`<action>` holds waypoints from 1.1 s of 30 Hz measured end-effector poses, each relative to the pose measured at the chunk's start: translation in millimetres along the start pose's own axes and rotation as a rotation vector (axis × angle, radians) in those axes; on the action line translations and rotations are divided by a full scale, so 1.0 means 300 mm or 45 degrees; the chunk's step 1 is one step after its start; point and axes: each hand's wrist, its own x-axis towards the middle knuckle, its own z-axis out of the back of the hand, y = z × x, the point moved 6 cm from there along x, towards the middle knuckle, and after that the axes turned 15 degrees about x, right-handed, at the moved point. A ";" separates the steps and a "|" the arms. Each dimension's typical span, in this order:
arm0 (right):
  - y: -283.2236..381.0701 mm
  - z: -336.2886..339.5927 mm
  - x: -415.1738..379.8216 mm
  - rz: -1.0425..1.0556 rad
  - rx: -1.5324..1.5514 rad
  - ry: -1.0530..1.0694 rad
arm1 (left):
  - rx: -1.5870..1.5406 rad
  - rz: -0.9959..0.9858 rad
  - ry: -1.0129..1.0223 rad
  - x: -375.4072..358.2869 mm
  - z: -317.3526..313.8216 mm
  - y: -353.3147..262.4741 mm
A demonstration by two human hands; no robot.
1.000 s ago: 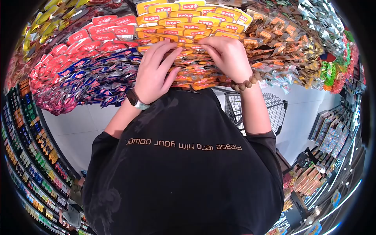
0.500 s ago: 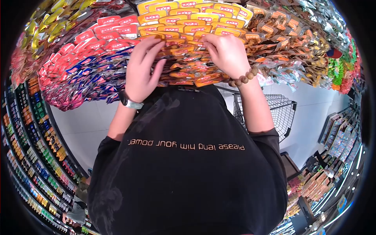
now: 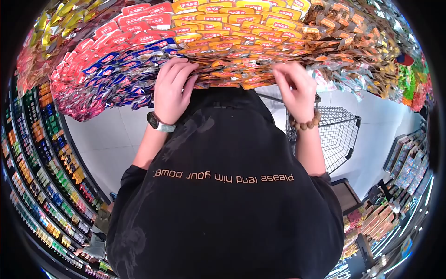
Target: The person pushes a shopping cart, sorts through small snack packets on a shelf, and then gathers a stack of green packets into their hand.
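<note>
Rows of small yellow-orange snack packets with red and white labels stand in front of me. My left hand, with a watch on its wrist, rests at their near left side, by the blue packets. Its fingers bend forward over the packet edges, with the thumb apart from them. My right hand, wearing a beaded bracelet, is at the near right side of the orange packets. Thumb and index finger come close together at the packet edges; anything between them is too small to make out.
Red packets lie to the left, brown-orange ones to the right. A wire shopping cart stands at my right below the display. Stocked shelves curve along the left. A person appears at the lower left.
Both hands have drawn back toward my body, off the middle packets. The right hand has also moved to the right, widening the distance between them. More of the yellow rows shows.
</note>
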 end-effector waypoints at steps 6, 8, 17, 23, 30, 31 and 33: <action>-0.055 -0.122 -0.193 -0.255 0.037 0.045 | 0.083 -0.094 -0.004 0.036 -0.007 0.000; -0.058 -0.152 -0.207 -0.298 0.047 0.003 | 0.094 -0.144 -0.026 0.046 -0.005 -0.004; -0.070 -0.192 -0.218 -0.227 0.101 -0.124 | 0.059 -0.178 0.112 0.054 -0.016 -0.031; -0.090 -0.214 -0.219 -0.239 0.135 -0.132 | 0.020 -0.093 0.085 0.029 -0.026 -0.030; -0.090 -0.211 -0.203 -0.264 0.126 -0.083 | 0.001 -0.087 0.076 -0.001 -0.043 -0.040; -0.088 -0.208 -0.200 -0.264 0.099 -0.060 | 0.019 -0.108 0.077 -0.011 -0.041 -0.056; -0.071 -0.195 -0.193 -0.237 0.010 -0.040 | 0.055 -0.155 0.084 -0.042 -0.040 -0.091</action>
